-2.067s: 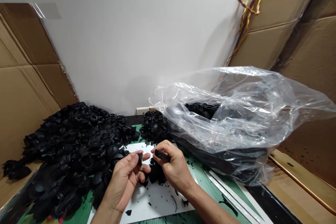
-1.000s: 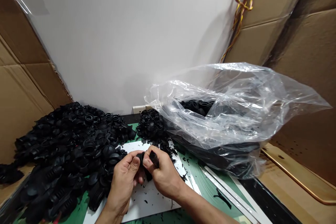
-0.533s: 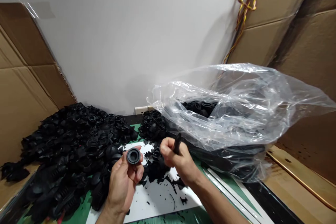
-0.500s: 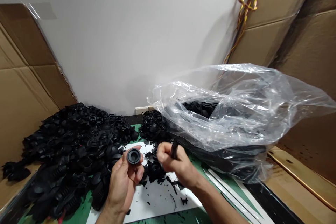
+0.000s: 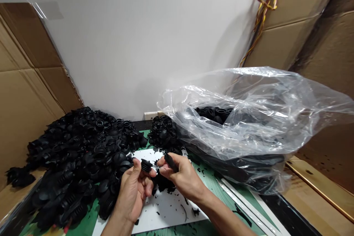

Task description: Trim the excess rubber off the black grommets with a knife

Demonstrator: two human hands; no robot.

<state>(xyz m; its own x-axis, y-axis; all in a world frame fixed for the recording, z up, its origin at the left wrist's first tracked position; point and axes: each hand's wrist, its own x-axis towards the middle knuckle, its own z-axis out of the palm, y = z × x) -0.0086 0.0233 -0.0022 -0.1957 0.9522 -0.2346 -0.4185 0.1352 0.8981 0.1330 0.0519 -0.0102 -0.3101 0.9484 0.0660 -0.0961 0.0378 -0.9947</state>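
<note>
My left hand is closed on a small black ribbed rubber bellows, pinched between thumb and fingers and turned on its side. Close by to the right, my right hand grips a short, dark, stick-like piece that points up and left; I cannot make out its exact kind. A slight gap shows between this piece and the bellows. Under both hands lies a white sheet strewn with black rubber scraps, partly hidden by the hands.
A large heap of black rubber parts covers the left side. Behind my hands sits a smaller black pile. A clear plastic bag holding black parts stands at the right. White strips lie on the green surface. Cardboard flanks the left.
The bellows has tipped from its round opening facing me to its ribbed side. My right hand has come left and slightly down, nearer to it. The view has shifted slightly.
</note>
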